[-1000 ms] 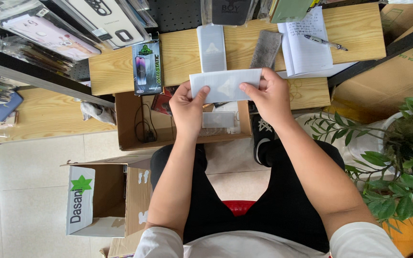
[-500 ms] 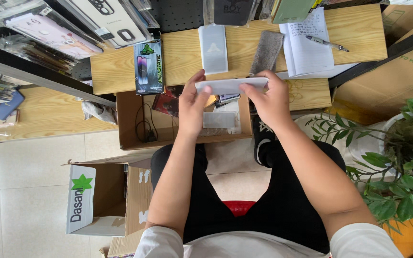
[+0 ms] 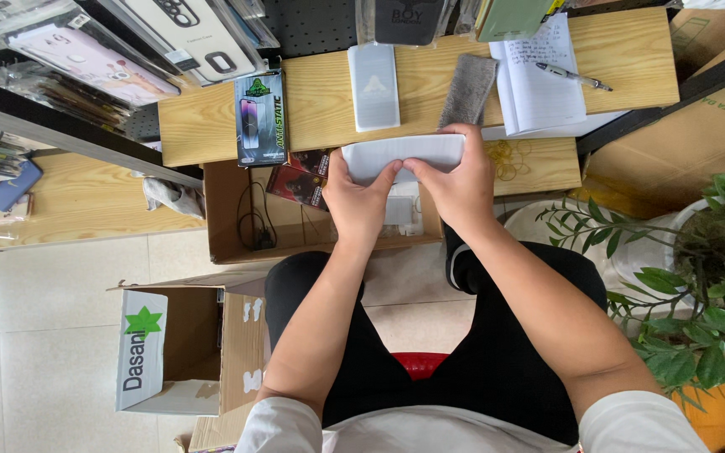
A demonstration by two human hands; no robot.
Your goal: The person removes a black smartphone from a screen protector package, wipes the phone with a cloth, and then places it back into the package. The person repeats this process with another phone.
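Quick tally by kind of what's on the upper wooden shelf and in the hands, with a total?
White flat packets: 2, one held by left hand and right hand at, one on the shelf
Boxed screen protector: 1
Grey cloth: 1
Notebook: 1
Pen: 1
Total: 6

Both your bare forearms rise from the bottom of the frame toward its upper middle, where your left hand point(image 3: 356, 201) and right hand point(image 3: 456, 186) sit close side by side, thumbs nearly meeting, fingers curled in a pinching grip, wrists held straight.
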